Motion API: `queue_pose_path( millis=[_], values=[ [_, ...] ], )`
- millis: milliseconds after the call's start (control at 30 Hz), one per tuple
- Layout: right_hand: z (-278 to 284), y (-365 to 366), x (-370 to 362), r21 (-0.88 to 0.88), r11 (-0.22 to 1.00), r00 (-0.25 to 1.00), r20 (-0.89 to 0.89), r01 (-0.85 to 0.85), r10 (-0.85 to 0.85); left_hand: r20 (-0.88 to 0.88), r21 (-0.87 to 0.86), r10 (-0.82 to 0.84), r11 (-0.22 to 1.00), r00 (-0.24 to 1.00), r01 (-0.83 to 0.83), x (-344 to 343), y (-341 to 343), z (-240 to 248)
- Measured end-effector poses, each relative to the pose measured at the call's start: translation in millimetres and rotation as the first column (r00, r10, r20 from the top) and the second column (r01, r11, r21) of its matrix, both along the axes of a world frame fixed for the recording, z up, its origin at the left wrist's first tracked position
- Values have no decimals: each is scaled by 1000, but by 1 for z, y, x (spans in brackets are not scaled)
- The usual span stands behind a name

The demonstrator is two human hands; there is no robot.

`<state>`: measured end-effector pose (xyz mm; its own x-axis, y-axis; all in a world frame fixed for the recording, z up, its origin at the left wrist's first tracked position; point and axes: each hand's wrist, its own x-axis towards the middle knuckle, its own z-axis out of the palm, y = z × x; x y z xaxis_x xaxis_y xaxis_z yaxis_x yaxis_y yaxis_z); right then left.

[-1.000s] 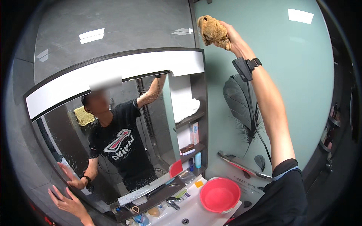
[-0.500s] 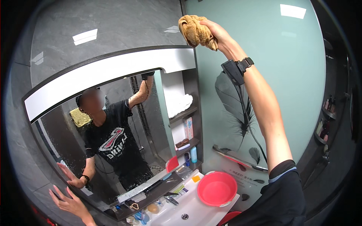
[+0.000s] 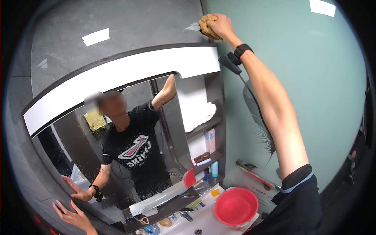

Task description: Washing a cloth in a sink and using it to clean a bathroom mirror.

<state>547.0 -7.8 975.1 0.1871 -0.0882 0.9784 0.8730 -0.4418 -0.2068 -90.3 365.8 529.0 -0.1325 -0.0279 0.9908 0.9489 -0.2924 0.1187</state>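
My right hand [image 3: 222, 26], arm stretched high, is closed on a bunched tan cloth [image 3: 208, 27] at the top right corner of the mirror cabinet, near the grey tiled wall. A black band with a small device [image 3: 237, 55] sits on that wrist, and a cable trails from it. Fingers spread, my left hand [image 3: 74, 217] rests by the lower left edge of the cabinet and holds nothing. Between them is the mirror [image 3: 117, 156], spotted with water drops, under a white top panel [image 3: 125, 86]. My reflection shows in it.
Open shelves [image 3: 203, 127] beside the mirror hold a white cloth [image 3: 200, 117], boxes and bottles. Below, a red basin [image 3: 236, 206] stands on the white sink [image 3: 207, 219] near the faucet [image 3: 185, 213]. Small toiletries line the counter. A frosted glass panel [image 3: 313, 90] with feather prints rises at right.
My right hand has brought the tan cloth in toward the wall and the cabinet's top corner. The view has shifted, so the cabinet and basin appear further right. My left hand stays at the left edge.
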Motion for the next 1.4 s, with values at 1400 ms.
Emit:
queue_pose_path(
  millis=[1400],
  values=[
    [32,358,-369,-642,707,936,-49,-296,348,160,-48,-470,875,868,483,-1,-15,9]
  ],
)
